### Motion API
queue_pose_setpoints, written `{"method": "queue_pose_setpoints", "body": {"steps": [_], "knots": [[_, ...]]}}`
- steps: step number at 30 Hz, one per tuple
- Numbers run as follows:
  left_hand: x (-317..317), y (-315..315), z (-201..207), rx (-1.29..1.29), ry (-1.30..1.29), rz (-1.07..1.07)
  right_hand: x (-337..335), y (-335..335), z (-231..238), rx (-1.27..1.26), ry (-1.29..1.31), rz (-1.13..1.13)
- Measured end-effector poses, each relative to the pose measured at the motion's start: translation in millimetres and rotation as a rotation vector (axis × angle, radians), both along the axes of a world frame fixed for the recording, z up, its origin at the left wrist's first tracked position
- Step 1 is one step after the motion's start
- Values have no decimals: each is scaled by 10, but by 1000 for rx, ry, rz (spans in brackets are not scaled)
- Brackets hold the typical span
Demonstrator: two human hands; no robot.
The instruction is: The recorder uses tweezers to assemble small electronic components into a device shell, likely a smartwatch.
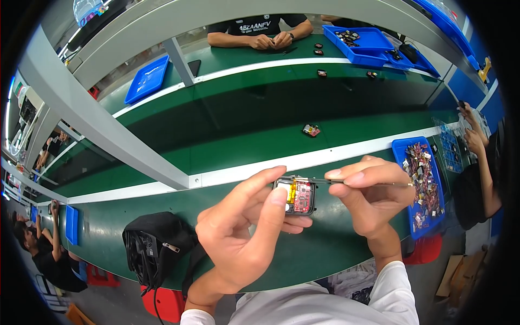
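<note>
Between its thumb and fingers, my left hand (pixel 252 225) grips a small square black device case (pixel 312 206), tilted toward me. Its open face shows a red circuit board (pixel 304 196), yellow tape (pixel 292 192) and a pale part partly under my thumb. My right hand (pixel 371 192) pinches a thin, dark, metal-tipped tool (pixel 319 181) between thumb and fingertips. The tool lies nearly level, its tip at the case's upper edge. Whether it is tweezers or a driver, I cannot tell.
On the green bench, a blue tray (pixel 413 216) full of small wired parts stands right, a black bag (pixel 157 241) left. Another device (pixel 311 130) lies beyond the white rail (pixel 244 181). Co-workers sit opposite and at both sides. A grey post (pixel 119 138) rises at left.
</note>
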State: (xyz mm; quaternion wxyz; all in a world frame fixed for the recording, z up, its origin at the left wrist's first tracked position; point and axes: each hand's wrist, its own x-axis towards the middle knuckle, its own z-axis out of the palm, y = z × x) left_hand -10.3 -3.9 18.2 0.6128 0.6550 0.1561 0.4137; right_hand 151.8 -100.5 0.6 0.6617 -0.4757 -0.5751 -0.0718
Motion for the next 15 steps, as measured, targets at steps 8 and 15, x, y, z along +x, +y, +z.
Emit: {"method": "queue_pose_setpoints", "body": {"steps": [8,15], "knots": [[4,1,-12,10,-10,15,-22,-2,-2,-9,115,1],[0,2,-25,43,3,34,-21,1,11,2,94,-2]]}}
